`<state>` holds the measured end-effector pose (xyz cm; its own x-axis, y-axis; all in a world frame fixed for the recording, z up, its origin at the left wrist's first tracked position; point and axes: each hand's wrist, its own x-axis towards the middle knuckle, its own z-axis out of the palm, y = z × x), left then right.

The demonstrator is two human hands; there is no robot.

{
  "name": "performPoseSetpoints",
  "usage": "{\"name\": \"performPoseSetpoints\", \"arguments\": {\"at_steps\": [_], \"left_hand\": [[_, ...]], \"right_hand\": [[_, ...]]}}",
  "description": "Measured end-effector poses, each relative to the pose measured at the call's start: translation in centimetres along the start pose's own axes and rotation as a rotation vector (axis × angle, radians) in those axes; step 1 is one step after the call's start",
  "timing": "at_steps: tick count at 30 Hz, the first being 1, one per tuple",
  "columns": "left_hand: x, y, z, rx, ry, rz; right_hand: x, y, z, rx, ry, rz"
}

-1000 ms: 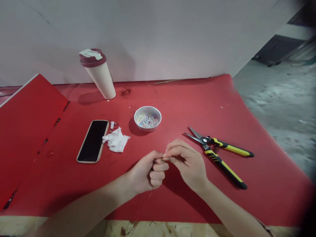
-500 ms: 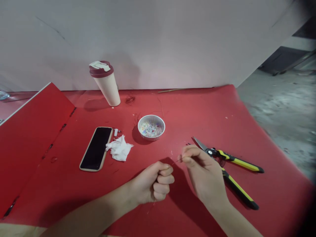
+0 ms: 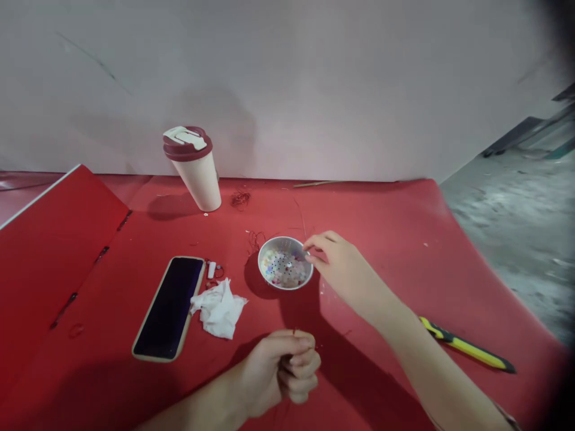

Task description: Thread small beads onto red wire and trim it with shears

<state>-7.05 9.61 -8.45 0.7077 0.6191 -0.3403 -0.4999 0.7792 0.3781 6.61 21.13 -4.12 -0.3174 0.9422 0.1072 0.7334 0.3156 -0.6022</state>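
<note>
My left hand [image 3: 283, 371] is closed near the bottom middle, with a short piece of red thread [image 3: 294, 330] poking up from between thumb and forefinger. Ahead of it is a small round white bowl [image 3: 266, 279] with holes in its base and pale, pearly beads [image 3: 294, 274] inside. At the bowl's right rim, my right hand [image 3: 344, 269] has its thumb and forefinger closed on the edge. The bowl's opening leans towards me. Whether the fingers also hold a bead or thread is hidden.
Left of the bowl lie a crumpled tissue [image 3: 221, 310] and a phone [image 3: 168, 310]. A lidded cup [image 3: 197, 176] stands by the wall near tangled red thread [image 3: 240, 199]. My right forearm mostly covers the yellow-and-black shears [image 3: 476, 350]. A hinged red board [image 3: 58, 233] rises at left.
My right hand has left the thread by my left hand and moved forward to the bowl's rim. The bowl now tips towards me. My left hand stays closed. The view has shifted slightly.
</note>
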Motion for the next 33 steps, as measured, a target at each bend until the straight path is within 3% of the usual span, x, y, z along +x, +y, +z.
{"name": "performPoseSetpoints", "arguments": {"at_steps": [2,5,7,9,12,15,17,21,25,29,33], "left_hand": [[0.1,-0.1,-0.2,-0.010,-0.010,-0.009],[0.2,-0.5,-0.4,-0.027,-0.002,0.050],[0.0,-0.5,-0.3,-0.005,0.037,0.123],[-0.3,0.1,-0.3,0.041,0.100,0.200],[-1.0,1.8,-0.7,0.091,0.184,0.364],[-1.3,3.5,-1.3,0.106,0.338,0.568],[-1.1,4.0,-1.5,0.175,0.401,0.609],[-0.7,3.6,-1.5,0.366,0.328,0.524],[-0.4,3.3,-1.3,0.540,0.428,0.434],[-0.3,3.5,-1.1,0.510,0.471,0.421],[-0.4,3.6,-1.2,0.434,0.509,0.449]], "right_hand": [[1.4,-1.0,0.5,-0.169,-0.113,0.074],[2.2,-1.2,1.4,-0.339,-0.148,0.188],[2.1,-0.7,1.6,-0.385,-0.175,0.125],[1.7,-0.1,1.2,-0.425,-0.121,0.031],[0.3,0.4,0.0,-0.435,0.119,-0.016],[-2.0,0.4,-1.2,-0.336,0.294,-0.053],[-3.7,0.4,-1.5,-0.227,0.302,-0.091],[-5.8,0.5,-0.9,-0.012,0.243,-0.062],[-6.1,0.5,0.0,0.124,0.208,-0.002],[-6.4,0.4,0.7,0.313,0.233,0.083],[-7.3,1.2,1.6,0.653,0.248,0.153]]}}
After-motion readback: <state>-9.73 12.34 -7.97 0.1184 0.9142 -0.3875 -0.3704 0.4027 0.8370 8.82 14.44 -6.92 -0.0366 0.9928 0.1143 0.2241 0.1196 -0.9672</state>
